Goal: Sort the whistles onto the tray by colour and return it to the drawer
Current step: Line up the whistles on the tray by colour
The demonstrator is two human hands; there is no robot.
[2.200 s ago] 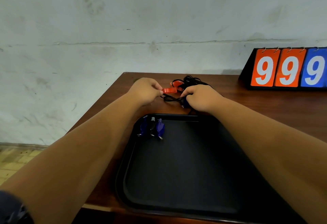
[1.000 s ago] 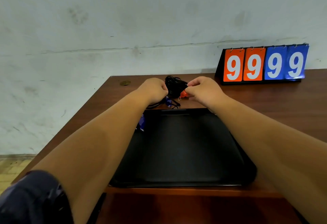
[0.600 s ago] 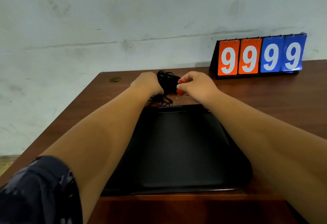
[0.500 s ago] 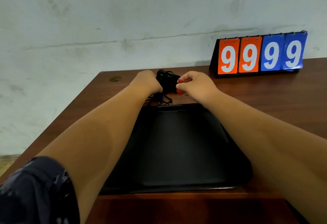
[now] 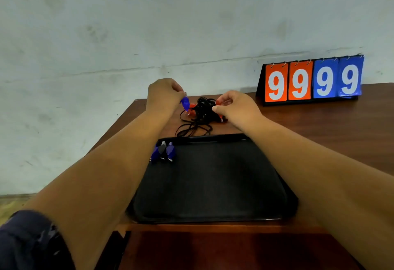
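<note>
Pinching anything, those hands?
Left hand [image 5: 164, 95] is pinching a blue whistle [image 5: 185, 103] hanging below its fingertips, left of the cord tangle [image 5: 202, 110]; right hand [image 5: 234, 107] is pinching a red whistle [image 5: 218, 101] at the tangle's right. Other whistles [image 5: 164, 152] are lying in the tray [image 5: 213, 184], far-left corner

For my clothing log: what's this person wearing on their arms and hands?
Left hand and right hand wear nothing: no gloves, rings or watch visible. Both arms are uncovered, apart from a dark navy, faintly patterned sleeve at the left upper arm; no right sleeve in view.
</note>
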